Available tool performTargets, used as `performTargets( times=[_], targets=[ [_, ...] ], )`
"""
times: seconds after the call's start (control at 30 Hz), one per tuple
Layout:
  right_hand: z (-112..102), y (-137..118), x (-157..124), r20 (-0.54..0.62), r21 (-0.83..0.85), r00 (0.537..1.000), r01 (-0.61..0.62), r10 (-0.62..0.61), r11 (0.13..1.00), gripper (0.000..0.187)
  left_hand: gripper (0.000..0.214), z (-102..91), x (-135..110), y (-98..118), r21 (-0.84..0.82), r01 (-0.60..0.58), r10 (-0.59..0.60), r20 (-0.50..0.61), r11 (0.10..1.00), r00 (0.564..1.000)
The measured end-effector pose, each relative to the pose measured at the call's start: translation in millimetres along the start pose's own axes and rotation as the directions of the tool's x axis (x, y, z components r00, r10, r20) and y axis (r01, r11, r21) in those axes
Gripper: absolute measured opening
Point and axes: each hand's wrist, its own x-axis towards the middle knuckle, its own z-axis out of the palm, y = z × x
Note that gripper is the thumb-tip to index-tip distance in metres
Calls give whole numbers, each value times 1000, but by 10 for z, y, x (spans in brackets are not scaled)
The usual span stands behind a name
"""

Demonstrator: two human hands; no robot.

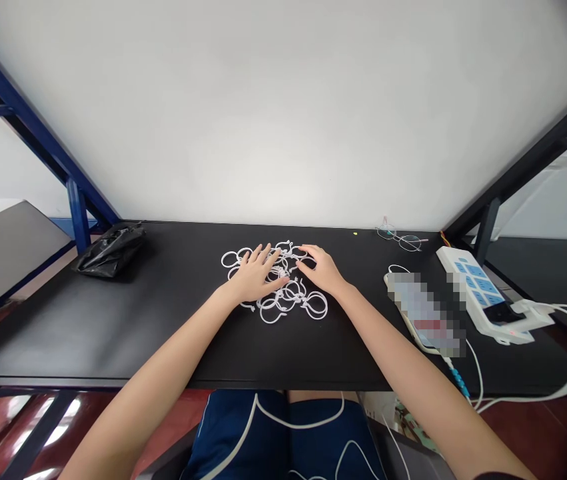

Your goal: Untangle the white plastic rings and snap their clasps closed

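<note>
Several white plastic curtain rings (316, 305) lie in a loose, overlapping heap on the black desk (178, 313). Across the heap's left part, my left hand (254, 277) rests palm down with its fingers spread, hiding some of the rings. My right hand (324, 272) is at the heap's upper right edge, its thumb and fingers apart and curved around the outer rings. Neither hand shows a ring gripped in it.
A crumpled black plastic bag (112, 252) sits at the far left. To the right are eyeglasses (410, 243), a phone (423, 313) on a charging cable, and a white power strip (483, 293) with a plugged-in adapter. Blue metal posts (78, 213) frame the desk.
</note>
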Motion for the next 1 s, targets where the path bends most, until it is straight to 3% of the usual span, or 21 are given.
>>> performTargets(
  times=[0.17,0.3,0.4,0.57,0.8,1.0],
  targets=[
    [-51,70,41,-40,8,998,-55,55,998,30,84,23,58,81,-15,-20,19,-33,1000,999],
    [-84,62,39,-59,16,996,-64,65,998,30,81,-66,9,37,-24,-17,14,-98,1000,995],
    [-98,56,33,-97,6,990,-103,103,995,29,91,-162,-66,-130,-10,100,-101,-38,995,994],
    [-101,108,42,-163,-3,971,-179,176,984,26,105,-195,-109,-375,-9,296,-294,79,955,952],
    [-138,181,43,-167,-61,958,-247,234,967,21,85,-76,-32,-278,-149,126,-121,46,981,992],
    [-151,195,30,-125,-69,960,-261,251,963,17,78,-98,-9,-259,-185,150,-156,-21,971,987]
  ],
)
